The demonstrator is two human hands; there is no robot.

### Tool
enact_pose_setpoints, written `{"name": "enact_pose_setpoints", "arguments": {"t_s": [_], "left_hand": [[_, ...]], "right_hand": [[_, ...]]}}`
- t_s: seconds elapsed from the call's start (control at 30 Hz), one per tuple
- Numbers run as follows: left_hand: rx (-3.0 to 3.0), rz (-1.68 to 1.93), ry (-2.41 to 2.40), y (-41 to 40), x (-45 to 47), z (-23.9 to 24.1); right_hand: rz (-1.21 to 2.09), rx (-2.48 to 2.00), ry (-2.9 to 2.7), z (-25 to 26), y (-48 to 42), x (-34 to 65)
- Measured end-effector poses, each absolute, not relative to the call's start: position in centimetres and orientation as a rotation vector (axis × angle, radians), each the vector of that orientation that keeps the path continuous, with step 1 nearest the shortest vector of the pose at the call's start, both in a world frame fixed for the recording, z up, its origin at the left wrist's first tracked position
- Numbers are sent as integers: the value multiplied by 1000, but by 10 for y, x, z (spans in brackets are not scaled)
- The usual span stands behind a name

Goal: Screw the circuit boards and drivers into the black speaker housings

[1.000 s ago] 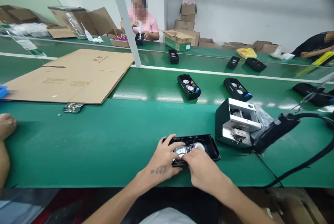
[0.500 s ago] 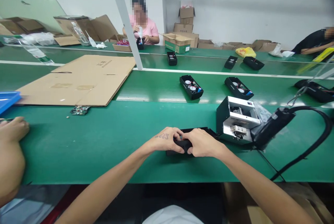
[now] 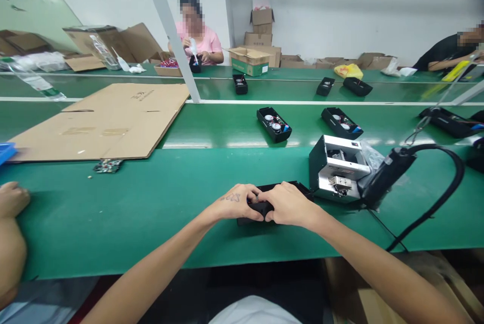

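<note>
A black plastic speaker housing (image 3: 260, 208) lies on the green belt (image 3: 159, 203) in front of me. My left hand (image 3: 236, 202) and my right hand (image 3: 287, 204) both curl over its near edge, fingers closed on it and nearly touching each other. The hands hide most of the housing, so its inside cannot be seen. Just right of my right hand stands a black and silver metal box (image 3: 336, 169) with a black handheld tool (image 3: 383, 177) resting against it on a thick black cable.
More open black housings (image 3: 274, 124) (image 3: 341, 122) sit further along the belt. A flat cardboard sheet (image 3: 109, 120) lies at left with a small circuit board (image 3: 107, 165) by it. Another person's fist (image 3: 12, 198) rests at far left. Co-workers sit at the far side.
My hands pushed the housing away from me and closed over its near edge; a second ago the two round speaker parts inside were visible between my fingers. The view shifted slightly.
</note>
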State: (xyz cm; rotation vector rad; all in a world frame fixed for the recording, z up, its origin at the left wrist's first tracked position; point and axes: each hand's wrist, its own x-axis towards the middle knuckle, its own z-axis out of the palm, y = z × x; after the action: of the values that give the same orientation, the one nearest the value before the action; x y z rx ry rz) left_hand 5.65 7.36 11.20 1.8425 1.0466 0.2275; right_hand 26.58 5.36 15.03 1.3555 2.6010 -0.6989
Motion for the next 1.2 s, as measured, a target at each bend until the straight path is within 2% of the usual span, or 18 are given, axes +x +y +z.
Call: {"name": "enact_pose_setpoints", "arguments": {"t_s": [0.83, 1.2], "left_hand": [[1827, 137, 939, 86, 53, 109], [1894, 161, 878, 86, 51, 104]], "right_hand": [[-897, 1338, 2672, 128, 60, 273], [-770, 1373, 2815, 107, 53, 273]]}}
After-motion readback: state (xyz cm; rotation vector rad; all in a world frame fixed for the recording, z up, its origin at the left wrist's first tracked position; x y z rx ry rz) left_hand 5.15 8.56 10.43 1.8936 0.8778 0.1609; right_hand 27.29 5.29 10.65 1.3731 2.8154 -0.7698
